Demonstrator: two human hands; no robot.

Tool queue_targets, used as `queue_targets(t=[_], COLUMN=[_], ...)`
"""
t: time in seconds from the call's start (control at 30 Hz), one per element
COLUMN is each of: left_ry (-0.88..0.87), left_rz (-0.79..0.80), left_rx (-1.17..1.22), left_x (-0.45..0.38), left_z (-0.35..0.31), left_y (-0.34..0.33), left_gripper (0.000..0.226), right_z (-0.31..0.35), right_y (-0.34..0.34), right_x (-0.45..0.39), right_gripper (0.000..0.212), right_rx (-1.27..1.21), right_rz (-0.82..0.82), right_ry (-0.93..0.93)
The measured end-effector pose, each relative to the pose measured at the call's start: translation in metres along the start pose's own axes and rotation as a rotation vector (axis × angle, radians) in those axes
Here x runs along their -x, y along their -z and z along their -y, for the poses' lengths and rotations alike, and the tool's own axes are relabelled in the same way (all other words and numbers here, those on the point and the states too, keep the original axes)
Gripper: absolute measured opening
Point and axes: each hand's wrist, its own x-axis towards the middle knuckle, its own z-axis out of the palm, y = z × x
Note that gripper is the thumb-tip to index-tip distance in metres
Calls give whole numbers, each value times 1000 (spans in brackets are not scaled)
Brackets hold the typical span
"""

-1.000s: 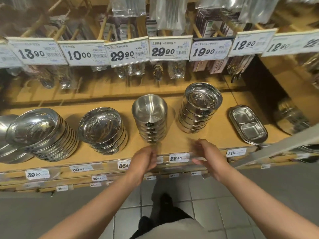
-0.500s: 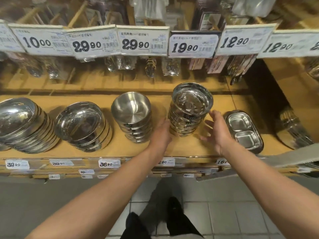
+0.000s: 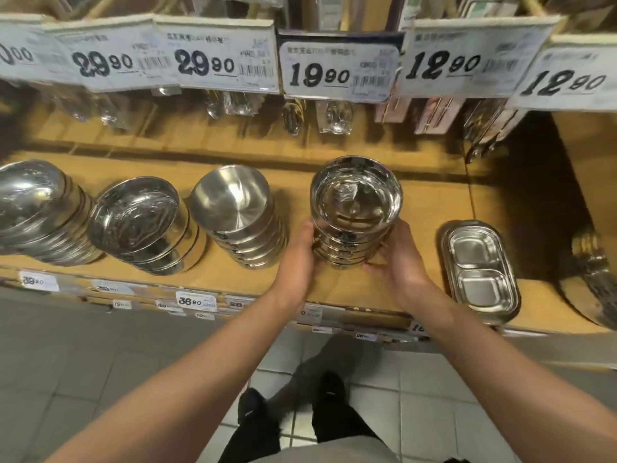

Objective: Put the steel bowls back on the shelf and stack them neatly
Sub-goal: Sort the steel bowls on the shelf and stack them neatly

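Observation:
A stack of several shiny steel bowls [image 3: 355, 198] stands on the wooden shelf [image 3: 430, 208], right of centre. My left hand [image 3: 298, 255] holds the stack's lower left side, and my right hand [image 3: 399, 259] holds its lower right side, fingers curled round the bottom bowls. Left of it stands a stack of matte steel bowls [image 3: 233, 208], leaning slightly left. Two more stacks of wide shiny bowls, one [image 3: 140, 222] and another [image 3: 33, 205], lie tilted further left.
A pile of two-compartment steel trays [image 3: 477, 265] sits right of my hands. Price tags [image 3: 337, 71] and packaged utensils [image 3: 334, 118] hang above the shelf. More steel ware [image 3: 594, 262] shows at the far right edge. Tiled floor [image 3: 417, 396] and my feet are below.
Both hands rose from the shelf's front edge to the right-hand bowl stack and closed on its sides. The view shifted right and closer.

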Motion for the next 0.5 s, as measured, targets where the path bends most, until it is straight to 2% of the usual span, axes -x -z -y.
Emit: queue_targets(t=[0.07,0.13,0.2,0.4,0.5], left_ry=[-10,-7,-4,-36,-53], left_rz=[1,20,26,-42,-58], left_rx=[10,27,45,97,126], left_x=[4,7,10,1,-13], left_z=[2,4,4,8,5], left_y=[2,4,5,3,0], left_gripper=[32,37,43,33,37], right_z=[-3,-5,-5,3,9], right_y=[-2,-3,-5,-14,-15], right_x=[2,3,3,-9,-22], right_gripper=[44,48,47,41,41], right_rx=[-23,-35,-34,-46,-9], right_rz=[-5,-13,-21,-43,7], right_ry=[-5,-22,-32,-25,23])
